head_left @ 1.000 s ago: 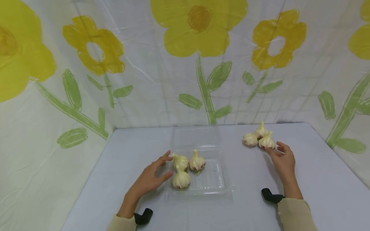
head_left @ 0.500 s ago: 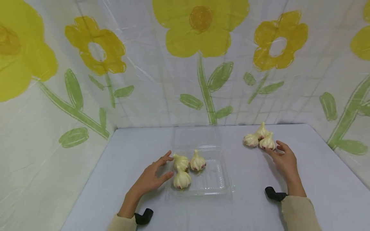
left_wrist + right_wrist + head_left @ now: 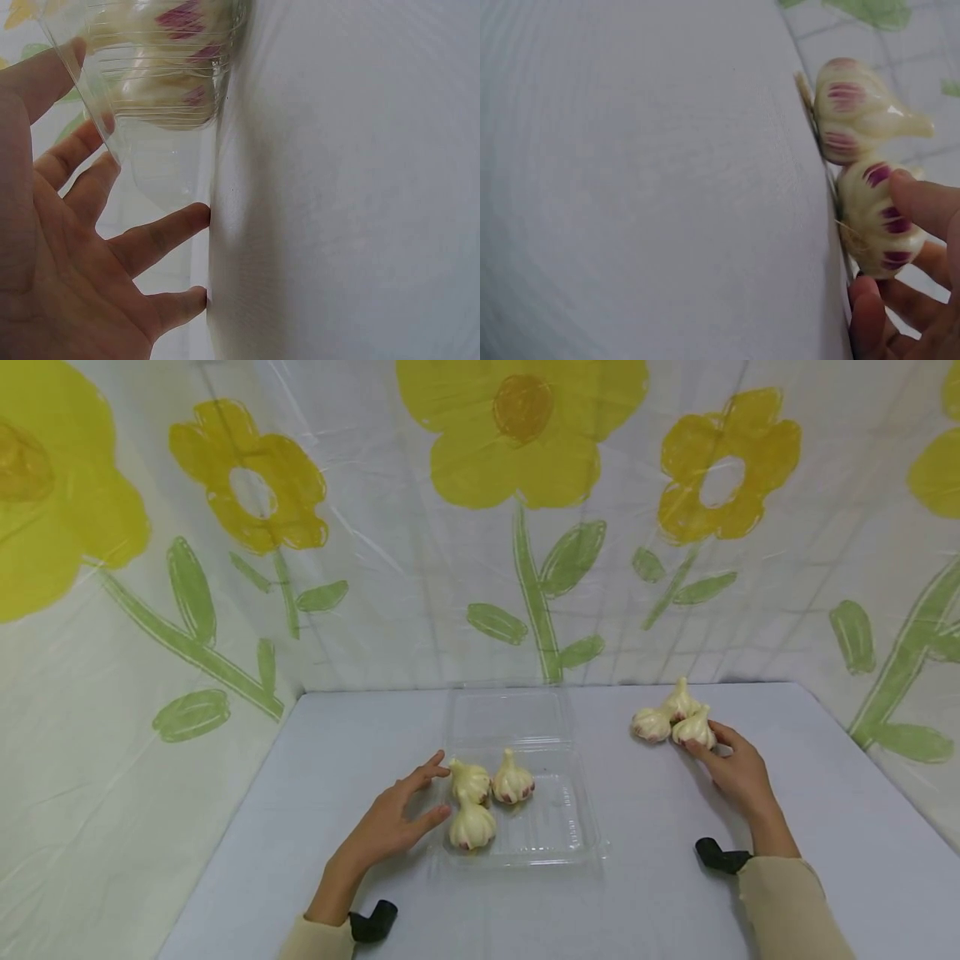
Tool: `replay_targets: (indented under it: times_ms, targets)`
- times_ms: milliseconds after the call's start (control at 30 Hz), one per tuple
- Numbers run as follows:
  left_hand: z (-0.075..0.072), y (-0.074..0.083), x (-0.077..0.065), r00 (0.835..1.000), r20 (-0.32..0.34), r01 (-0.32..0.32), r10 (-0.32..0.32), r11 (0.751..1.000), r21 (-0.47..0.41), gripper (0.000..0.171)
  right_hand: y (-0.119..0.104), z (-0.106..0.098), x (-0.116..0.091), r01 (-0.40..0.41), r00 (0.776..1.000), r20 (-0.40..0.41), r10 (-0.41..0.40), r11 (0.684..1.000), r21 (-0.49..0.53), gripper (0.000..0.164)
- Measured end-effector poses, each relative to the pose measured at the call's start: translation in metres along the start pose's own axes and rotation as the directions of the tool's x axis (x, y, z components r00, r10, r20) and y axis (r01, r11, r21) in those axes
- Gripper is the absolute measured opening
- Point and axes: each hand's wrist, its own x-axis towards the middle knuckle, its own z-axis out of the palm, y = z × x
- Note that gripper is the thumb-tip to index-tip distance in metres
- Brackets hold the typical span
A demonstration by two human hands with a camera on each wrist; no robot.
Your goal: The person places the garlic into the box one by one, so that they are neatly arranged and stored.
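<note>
My right hand (image 3: 738, 770) reaches to the far right of the table and pinches the nearest garlic bulb (image 3: 693, 728) between thumb and fingers. In the right wrist view the thumb (image 3: 922, 201) lies on that purple-streaked bulb, with fingers curled beneath and behind it. Two more bulbs, a left one (image 3: 651, 724) and a back one (image 3: 681, 697), stand against it. My left hand (image 3: 390, 818) spreads beside a clear plastic clamshell box (image 3: 588, 827), fingertips at its left rim. Inside the box's left half sit three garlic bulbs (image 3: 513, 779).
The box's clear lid (image 3: 510, 717) lies folded back towards the wall. A white cloth covers the table (image 3: 645, 893). Behind it hangs a sheet (image 3: 390, 610) printed with yellow flowers. Each wrist wears a black camera mount (image 3: 722, 857).
My right hand has closed its fingers round the nearest bulb, after hovering with fingers apart at its side. The left hand stays by the box.
</note>
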Motion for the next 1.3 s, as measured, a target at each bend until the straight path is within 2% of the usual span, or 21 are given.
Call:
replay_targets:
  times_ms: [267,533,967,1300]
  targets:
    - [0.0,-0.001,0.001,1.0,0.001,0.0,0.0,1.0,0.0,0.051,0.002,0.003,-0.007,-0.002,0.998,-0.056,0.006,0.998,0.067,0.075]
    - [0.001,-0.002,0.002,1.0,0.002,0.009,-0.009,1.0,-0.004,0.05,0.003,0.007,-0.015,-0.045,0.996,-0.073,0.054,0.992,0.117,0.077]
    - [0.001,-0.002,0.002,1.0,0.007,0.009,-0.009,1.0,-0.006,0.052,0.003,0.01,-0.017,-0.074,0.992,-0.087,0.089,0.983,0.167,0.076]
    - [0.001,-0.002,0.001,1.0,0.008,0.019,-0.019,1.0,-0.008,0.052,-0.001,0.01,-0.021,-0.049,0.991,-0.111,0.073,0.977,0.208,0.074]
